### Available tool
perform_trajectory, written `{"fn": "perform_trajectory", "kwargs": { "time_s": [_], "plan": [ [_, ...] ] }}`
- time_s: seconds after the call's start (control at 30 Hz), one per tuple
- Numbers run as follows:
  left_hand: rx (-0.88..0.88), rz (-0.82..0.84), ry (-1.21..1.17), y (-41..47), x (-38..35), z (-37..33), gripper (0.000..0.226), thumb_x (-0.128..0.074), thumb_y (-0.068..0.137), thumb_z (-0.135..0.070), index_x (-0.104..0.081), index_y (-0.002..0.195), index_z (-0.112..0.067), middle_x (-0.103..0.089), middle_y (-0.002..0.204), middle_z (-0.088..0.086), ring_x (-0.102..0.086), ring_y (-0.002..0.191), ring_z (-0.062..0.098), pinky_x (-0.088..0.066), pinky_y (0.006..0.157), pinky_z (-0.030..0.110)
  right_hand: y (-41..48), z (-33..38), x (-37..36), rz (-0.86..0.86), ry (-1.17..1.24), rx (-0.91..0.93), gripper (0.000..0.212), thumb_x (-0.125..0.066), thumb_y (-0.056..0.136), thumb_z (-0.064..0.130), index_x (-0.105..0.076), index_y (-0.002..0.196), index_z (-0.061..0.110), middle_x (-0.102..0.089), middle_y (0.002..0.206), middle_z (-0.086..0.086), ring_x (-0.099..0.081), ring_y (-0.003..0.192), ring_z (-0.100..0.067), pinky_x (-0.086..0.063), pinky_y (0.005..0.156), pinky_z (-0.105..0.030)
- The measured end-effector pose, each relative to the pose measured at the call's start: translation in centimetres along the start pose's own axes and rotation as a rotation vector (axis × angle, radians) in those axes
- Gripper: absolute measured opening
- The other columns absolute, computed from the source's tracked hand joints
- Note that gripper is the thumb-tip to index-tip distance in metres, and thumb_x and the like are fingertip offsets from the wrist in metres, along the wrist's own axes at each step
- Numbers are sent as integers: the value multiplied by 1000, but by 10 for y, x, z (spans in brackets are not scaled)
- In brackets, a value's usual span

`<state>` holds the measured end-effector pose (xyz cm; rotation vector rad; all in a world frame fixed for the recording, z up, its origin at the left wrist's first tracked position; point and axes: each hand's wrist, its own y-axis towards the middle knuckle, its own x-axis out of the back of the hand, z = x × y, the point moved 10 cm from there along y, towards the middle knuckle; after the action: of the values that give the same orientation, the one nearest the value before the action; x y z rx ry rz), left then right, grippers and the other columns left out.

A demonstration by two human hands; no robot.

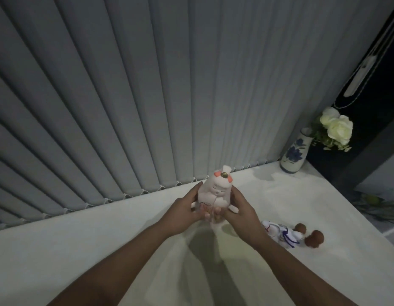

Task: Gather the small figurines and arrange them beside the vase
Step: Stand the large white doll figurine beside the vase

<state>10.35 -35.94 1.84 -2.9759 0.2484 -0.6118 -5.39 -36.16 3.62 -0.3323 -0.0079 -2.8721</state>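
- A person stood at a white desk [103, 250] set against grey vertical blinds [147, 85], both bare forearms reaching forward over it.
- The left hand [182, 212] and the right hand [240, 212] together cupped a pale pink-white figurine [215, 193], one hand on each side of its body, fingers curled under its base.
- The figurine was upright and lifted clear of the desk, with its shadow falling on the surface below; it had orange patches and a small gold knob on its head.
- A second figurine [282, 236], white with blue cord, lay on its side on the desk just right of the right wrist.
- Two small brown round pieces [314, 238] sat just beside that lying figurine, on its far right.
- The vase [294, 154], white with blue painted flowers, stood at the desk's far right corner, well apart from the hands, leaning in the wide view.
- Cream roses [337, 129] drooped out of it to the right.
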Motion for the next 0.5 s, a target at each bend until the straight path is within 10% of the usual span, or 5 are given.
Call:
{"fn": "perform_trajectory", "kwargs": {
  "time_s": [0.5],
  "plan": [
    [-16,67,-42,101,-81,-64,87,-77,73,-12,-31,143,-32,-60,132,-4,-55,124,8,-50,104,40,56,-7,120,-13,-55,12,55,-63,90,16,-43,138,31,-59,131,15,-56,116,2,-47,81,-5]
  ]
}}
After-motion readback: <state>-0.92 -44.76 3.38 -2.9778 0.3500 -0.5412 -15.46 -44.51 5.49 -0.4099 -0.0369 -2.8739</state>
